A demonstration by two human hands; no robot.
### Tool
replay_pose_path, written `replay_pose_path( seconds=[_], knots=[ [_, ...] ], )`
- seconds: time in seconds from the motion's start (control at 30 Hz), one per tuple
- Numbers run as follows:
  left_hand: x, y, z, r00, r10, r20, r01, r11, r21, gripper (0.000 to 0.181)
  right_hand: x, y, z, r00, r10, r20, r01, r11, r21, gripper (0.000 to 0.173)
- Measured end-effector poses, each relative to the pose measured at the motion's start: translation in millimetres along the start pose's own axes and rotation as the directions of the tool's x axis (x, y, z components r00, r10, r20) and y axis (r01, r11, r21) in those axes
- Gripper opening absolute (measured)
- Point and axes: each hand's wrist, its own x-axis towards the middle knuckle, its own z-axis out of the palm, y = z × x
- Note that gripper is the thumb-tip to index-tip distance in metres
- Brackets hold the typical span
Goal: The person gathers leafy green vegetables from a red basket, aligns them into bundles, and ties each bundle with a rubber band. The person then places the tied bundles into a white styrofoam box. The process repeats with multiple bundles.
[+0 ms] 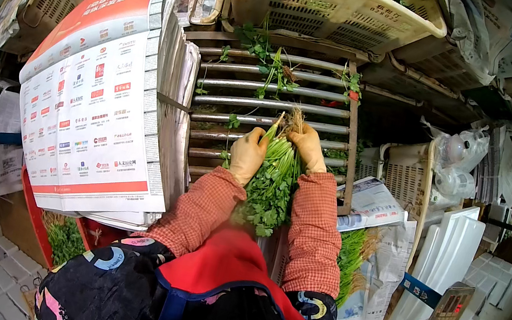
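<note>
A bunch of rooted leafy greens [275, 184], coriander or a small celery, hangs between my two gloved hands. Its pale roots point away from me and the leaves hang towards my red apron. My right hand [308, 147] grips the bunch near the root end. With thumb and fingers, my left hand [247, 154] pinches a thick pale stalk [274, 127] at the bunch's left side. Beneath the hands lies a rack of metal bars [276, 105] in a frame. Loose sprigs [278, 75] with a brown root tuft rest on its far bars.
Left of the rack leans a thick strapped stack of newspapers [88, 120]. A cream plastic crate [333, 12] holding greens stands beyond it. More greens [348, 263] lie by newspaper at my right, near a digital scale display [449, 308] and white foam boxes [444, 260].
</note>
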Motion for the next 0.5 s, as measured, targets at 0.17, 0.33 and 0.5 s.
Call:
replay_pose_path(
  seconds=[0.17,0.33,0.5],
  knots=[
    [4,-19,11,0.993,-0.1,-0.061,0.082,0.966,-0.246,0.014,3,4,-3,0.996,-0.036,0.078,0.03,0.997,0.078,0.02],
    [17,-27,-4,0.925,-0.272,-0.263,0.193,0.937,-0.291,0.016,-9,7,-18,0.999,0.034,-0.034,-0.032,0.998,0.052,0.016],
    [25,-12,-22,0.974,-0.11,-0.197,0.068,0.975,-0.209,0.028,-9,16,-35,0.993,-0.024,-0.112,0.023,1.0,-0.008,0.019]
  ],
)
